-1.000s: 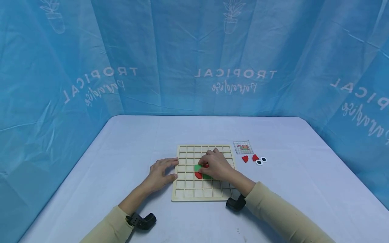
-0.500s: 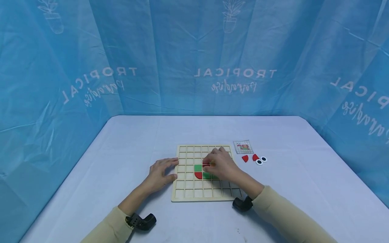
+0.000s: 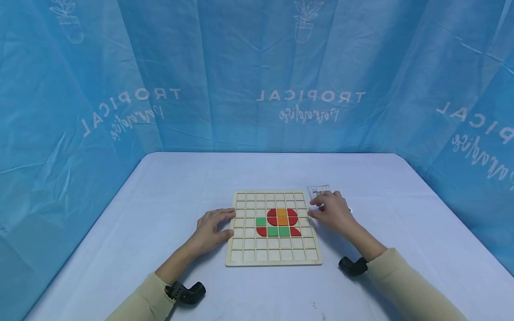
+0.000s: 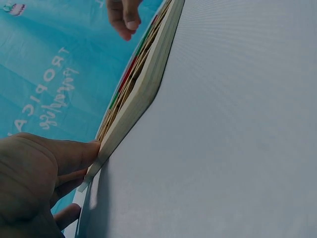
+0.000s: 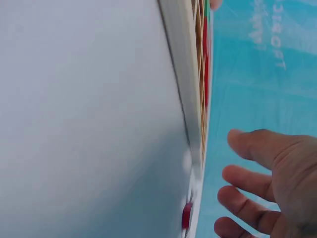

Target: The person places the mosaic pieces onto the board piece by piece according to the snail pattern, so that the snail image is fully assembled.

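A wooden grid board lies on the table with coloured pieces in its middle cells. Orange squares have red rounded pieces on either side. Below are green squares and a red quarter-round. My left hand rests its fingertips and thumb on the board's left edge. Beyond the right edge, my right hand hovers with fingers apart and nothing between them in the right wrist view. A loose red piece lies on the table under it; the head view mostly hides the loose pieces there.
A small picture card lies behind the right hand, partly covered by it. White cloth covers the table. Blue printed curtains stand at the back and sides.
My right hand has left the middle of the board and moved right, over the loose pieces. The red and orange pieces it covered now show. The left hand stays put.
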Demonstrator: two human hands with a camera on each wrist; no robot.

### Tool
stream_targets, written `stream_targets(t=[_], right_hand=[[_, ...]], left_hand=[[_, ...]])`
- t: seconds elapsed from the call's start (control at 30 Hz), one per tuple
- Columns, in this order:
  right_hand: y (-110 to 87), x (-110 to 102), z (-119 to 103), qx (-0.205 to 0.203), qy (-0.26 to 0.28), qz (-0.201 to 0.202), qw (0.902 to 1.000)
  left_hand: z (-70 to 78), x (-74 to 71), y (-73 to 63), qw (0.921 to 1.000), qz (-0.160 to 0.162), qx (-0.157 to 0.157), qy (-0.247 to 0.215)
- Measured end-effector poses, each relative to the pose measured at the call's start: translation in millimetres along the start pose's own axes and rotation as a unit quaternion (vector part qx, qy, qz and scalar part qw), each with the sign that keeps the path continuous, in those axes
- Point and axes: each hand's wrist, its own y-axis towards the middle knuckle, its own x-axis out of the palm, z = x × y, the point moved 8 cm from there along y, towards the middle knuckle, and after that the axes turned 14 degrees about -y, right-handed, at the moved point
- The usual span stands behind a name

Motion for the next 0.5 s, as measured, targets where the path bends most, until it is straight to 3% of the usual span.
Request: stream_targets(t=[0.23,0.5], right_hand=[[-0.8,0.9,30.8,0.026,-0.035,-0.006,0.999],[1.0,5.2,45.9,0.044,-0.051,-0.015,0.9976]], left_hand=[[-0.6,0.2,0.1,1.0,0.002,-0.007,-0.005],[0.1,-0.2,-0.5,1.0,0.005,-0.004,-0.003]])
